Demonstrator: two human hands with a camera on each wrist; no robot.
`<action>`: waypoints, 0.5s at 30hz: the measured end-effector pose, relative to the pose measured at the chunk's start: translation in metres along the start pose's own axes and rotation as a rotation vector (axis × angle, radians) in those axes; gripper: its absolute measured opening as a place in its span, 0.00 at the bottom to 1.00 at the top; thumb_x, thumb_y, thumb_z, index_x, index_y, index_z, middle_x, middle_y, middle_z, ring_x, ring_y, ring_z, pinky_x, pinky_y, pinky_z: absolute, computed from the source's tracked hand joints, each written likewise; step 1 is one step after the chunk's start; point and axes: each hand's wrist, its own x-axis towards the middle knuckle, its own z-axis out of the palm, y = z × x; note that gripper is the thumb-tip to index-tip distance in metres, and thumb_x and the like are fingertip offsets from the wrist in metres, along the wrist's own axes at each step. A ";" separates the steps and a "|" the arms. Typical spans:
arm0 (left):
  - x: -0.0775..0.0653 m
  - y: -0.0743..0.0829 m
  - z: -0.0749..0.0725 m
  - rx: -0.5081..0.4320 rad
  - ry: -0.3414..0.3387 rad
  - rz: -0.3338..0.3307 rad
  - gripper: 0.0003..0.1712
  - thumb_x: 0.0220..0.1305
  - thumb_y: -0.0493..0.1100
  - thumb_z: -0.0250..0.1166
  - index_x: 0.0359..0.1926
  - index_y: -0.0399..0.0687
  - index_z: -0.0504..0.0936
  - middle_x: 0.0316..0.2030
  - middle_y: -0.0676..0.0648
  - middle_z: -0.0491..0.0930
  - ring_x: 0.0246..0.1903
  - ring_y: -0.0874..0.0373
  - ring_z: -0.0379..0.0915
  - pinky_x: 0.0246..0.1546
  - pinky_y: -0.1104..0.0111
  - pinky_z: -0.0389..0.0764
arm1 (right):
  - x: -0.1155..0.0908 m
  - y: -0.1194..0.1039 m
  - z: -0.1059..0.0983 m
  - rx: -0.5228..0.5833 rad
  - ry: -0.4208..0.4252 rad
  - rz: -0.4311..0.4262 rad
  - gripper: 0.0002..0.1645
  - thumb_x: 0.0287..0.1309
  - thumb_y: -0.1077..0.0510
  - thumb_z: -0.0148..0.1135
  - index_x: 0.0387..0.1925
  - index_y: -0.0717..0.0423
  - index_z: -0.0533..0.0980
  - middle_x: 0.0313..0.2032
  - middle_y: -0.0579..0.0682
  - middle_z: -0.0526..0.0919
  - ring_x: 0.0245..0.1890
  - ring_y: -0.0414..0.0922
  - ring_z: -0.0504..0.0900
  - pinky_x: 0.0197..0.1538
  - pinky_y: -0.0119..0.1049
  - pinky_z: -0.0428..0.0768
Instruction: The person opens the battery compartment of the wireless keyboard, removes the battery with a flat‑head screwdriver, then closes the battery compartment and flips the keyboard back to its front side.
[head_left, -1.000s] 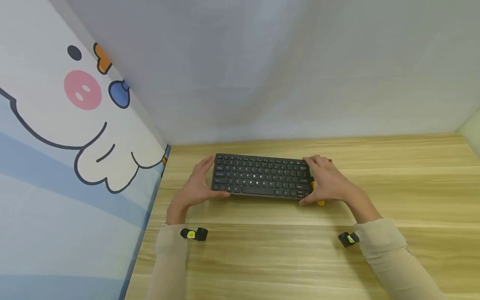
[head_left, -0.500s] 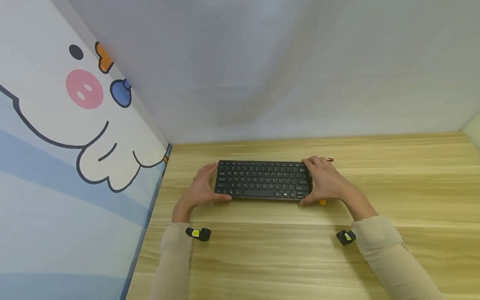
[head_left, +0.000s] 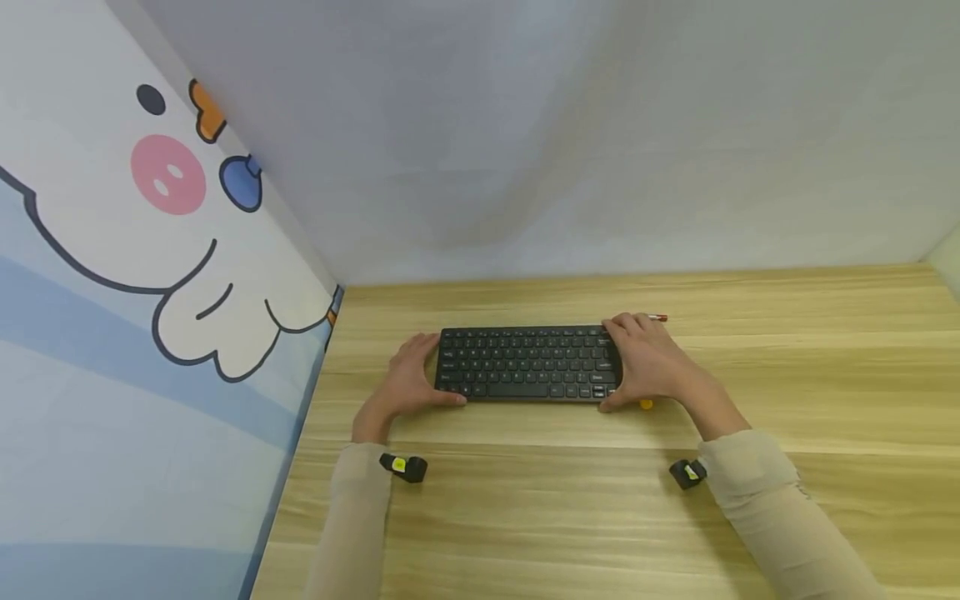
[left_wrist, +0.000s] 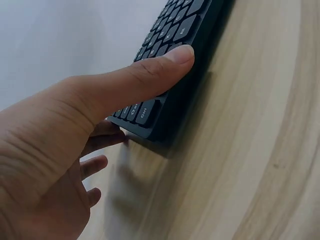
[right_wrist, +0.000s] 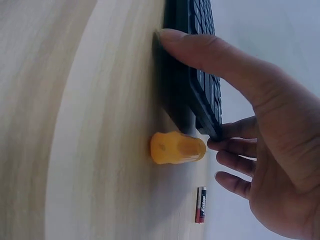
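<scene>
A black keyboard (head_left: 528,365) lies between my two hands in the head view, keys facing up. My left hand (head_left: 408,383) grips its left end, the thumb (left_wrist: 150,75) on the near corner and the fingers at the far side. At the other end, my right hand (head_left: 648,362) holds the keyboard with its thumb (right_wrist: 200,50) on the near edge and fingertips at the far corner. The right wrist view shows a shadowed gap under that end. Beside it on the table is an orange handle-like piece (right_wrist: 175,148), mostly hidden by my hand in the head view.
A red and black battery (right_wrist: 200,205) lies on the table past the orange piece. The wooden table (head_left: 540,500) meets a pale wall (head_left: 562,167) at the back and a cartoon-printed panel (head_left: 165,250) on the left.
The keyboard's left end has come down and nearer, so its far edge now runs nearly level. My left hand has shifted slightly right with it. The right hand has barely moved.
</scene>
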 end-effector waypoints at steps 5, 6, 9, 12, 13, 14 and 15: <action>0.001 0.001 0.002 0.047 0.018 -0.004 0.72 0.39 0.66 0.83 0.80 0.48 0.55 0.80 0.42 0.56 0.82 0.42 0.39 0.82 0.42 0.41 | 0.002 0.000 0.001 -0.032 0.003 0.004 0.81 0.23 0.26 0.83 0.73 0.68 0.62 0.68 0.65 0.71 0.69 0.65 0.66 0.74 0.64 0.65; 0.000 0.001 0.002 0.051 0.023 -0.003 0.72 0.39 0.66 0.83 0.80 0.49 0.55 0.80 0.43 0.56 0.82 0.42 0.39 0.82 0.42 0.40 | 0.003 0.000 0.002 -0.037 0.005 0.006 0.81 0.23 0.26 0.84 0.73 0.68 0.62 0.68 0.65 0.71 0.69 0.65 0.66 0.74 0.63 0.65; -0.001 0.003 0.003 0.065 0.031 -0.005 0.73 0.39 0.67 0.83 0.81 0.49 0.55 0.80 0.43 0.56 0.82 0.42 0.38 0.82 0.42 0.39 | 0.003 0.000 0.002 -0.047 0.013 0.006 0.81 0.21 0.25 0.84 0.73 0.67 0.63 0.67 0.64 0.71 0.69 0.64 0.66 0.74 0.64 0.64; -0.002 0.002 0.005 0.069 0.028 -0.017 0.73 0.40 0.68 0.82 0.81 0.50 0.53 0.81 0.44 0.54 0.83 0.42 0.37 0.82 0.42 0.39 | 0.002 0.001 0.002 -0.047 0.009 0.013 0.82 0.21 0.25 0.84 0.74 0.66 0.62 0.68 0.64 0.71 0.69 0.65 0.65 0.75 0.65 0.62; -0.002 0.001 0.005 0.069 0.025 -0.021 0.73 0.40 0.68 0.82 0.81 0.51 0.53 0.81 0.45 0.53 0.83 0.43 0.37 0.82 0.41 0.39 | 0.002 0.001 0.002 -0.047 0.008 0.014 0.82 0.21 0.25 0.84 0.74 0.66 0.61 0.68 0.64 0.71 0.70 0.65 0.65 0.75 0.66 0.62; -0.002 0.000 0.006 0.069 0.023 -0.022 0.73 0.41 0.68 0.81 0.81 0.52 0.52 0.81 0.45 0.53 0.83 0.43 0.37 0.82 0.41 0.40 | 0.002 0.001 0.002 -0.047 0.005 0.017 0.83 0.21 0.25 0.84 0.75 0.66 0.61 0.69 0.64 0.70 0.70 0.65 0.65 0.75 0.66 0.62; -0.002 -0.001 0.007 0.066 0.021 -0.024 0.73 0.41 0.68 0.81 0.82 0.52 0.52 0.81 0.46 0.52 0.83 0.43 0.37 0.82 0.41 0.40 | 0.001 0.001 0.002 -0.048 0.001 0.021 0.83 0.22 0.24 0.83 0.75 0.66 0.60 0.69 0.64 0.70 0.70 0.65 0.65 0.75 0.66 0.62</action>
